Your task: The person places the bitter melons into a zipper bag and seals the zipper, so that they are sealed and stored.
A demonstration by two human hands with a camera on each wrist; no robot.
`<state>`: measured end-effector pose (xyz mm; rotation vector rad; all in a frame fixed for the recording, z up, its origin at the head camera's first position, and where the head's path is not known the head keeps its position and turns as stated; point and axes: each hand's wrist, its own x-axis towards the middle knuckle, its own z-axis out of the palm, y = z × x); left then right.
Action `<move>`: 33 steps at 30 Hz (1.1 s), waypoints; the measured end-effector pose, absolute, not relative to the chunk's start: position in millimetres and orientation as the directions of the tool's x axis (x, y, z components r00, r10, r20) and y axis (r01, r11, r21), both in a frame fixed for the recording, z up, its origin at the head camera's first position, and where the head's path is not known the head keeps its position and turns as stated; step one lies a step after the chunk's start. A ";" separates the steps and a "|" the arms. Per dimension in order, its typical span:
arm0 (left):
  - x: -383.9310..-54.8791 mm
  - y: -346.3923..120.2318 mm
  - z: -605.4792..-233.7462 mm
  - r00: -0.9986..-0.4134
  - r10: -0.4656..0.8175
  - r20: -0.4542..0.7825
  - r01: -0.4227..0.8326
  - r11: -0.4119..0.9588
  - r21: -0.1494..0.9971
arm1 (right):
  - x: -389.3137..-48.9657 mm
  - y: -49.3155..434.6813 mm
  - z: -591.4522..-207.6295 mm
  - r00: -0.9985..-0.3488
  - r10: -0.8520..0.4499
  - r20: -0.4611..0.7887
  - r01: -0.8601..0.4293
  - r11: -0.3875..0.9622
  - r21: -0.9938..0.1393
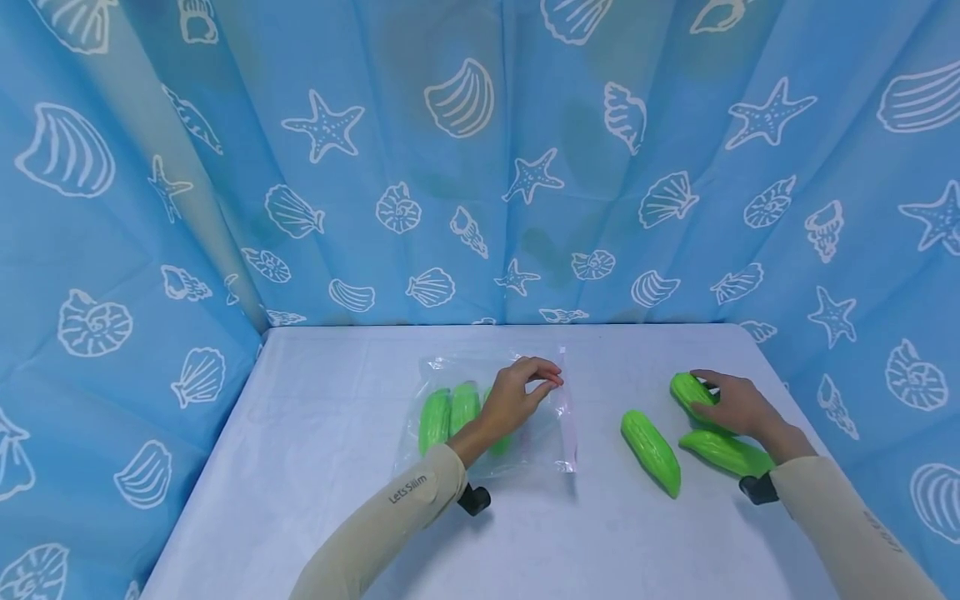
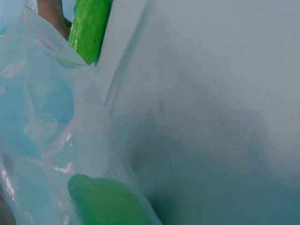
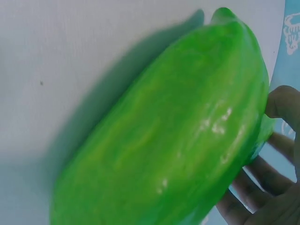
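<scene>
A clear plastic bag [image 1: 536, 450] lies on the table with three green cucumber-like vegetables [image 1: 434, 421] inside, one partly hidden by my left forearm. My left hand [image 1: 512, 402] reaches over the bag and pinches its edge near the mouth, thumb and fingertips together. In the left wrist view the bag's film [image 2: 51, 108] stands raised. On the right, my right hand [image 1: 738, 406] grips the farthest loose green vegetable [image 1: 686, 392], thumb on one side and fingers on the other. Just below that hand lies another green vegetable [image 1: 723, 452], large in the right wrist view.
A third loose green vegetable [image 1: 651, 454] lies between the bag and my right hand. The white-covered table [image 1: 300, 433] is bordered at the back and both sides by a blue curtain [image 1: 405, 150] with white shell and starfish prints.
</scene>
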<state>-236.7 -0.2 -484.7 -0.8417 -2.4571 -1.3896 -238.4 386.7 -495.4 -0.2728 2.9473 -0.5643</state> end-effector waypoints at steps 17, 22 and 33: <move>-237.4 -1.7 -487.4 -0.794 0.393 0.464 0.599 0.380 0.705 | -237.8 376.3 -488.9 -0.994 -0.070 -0.079 -0.032 0.914 -0.405; -237.3 -1.6 -486.2 -0.794 0.392 0.465 0.599 0.375 0.707 | -240.9 378.7 -490.8 -0.994 -0.070 -0.080 -0.028 0.900 -0.435; -237.2 -1.5 -489.5 -0.811 0.390 0.436 0.576 0.400 0.713 | -237.3 384.2 -499.6 -0.990 -0.036 -0.136 0.046 0.831 -0.554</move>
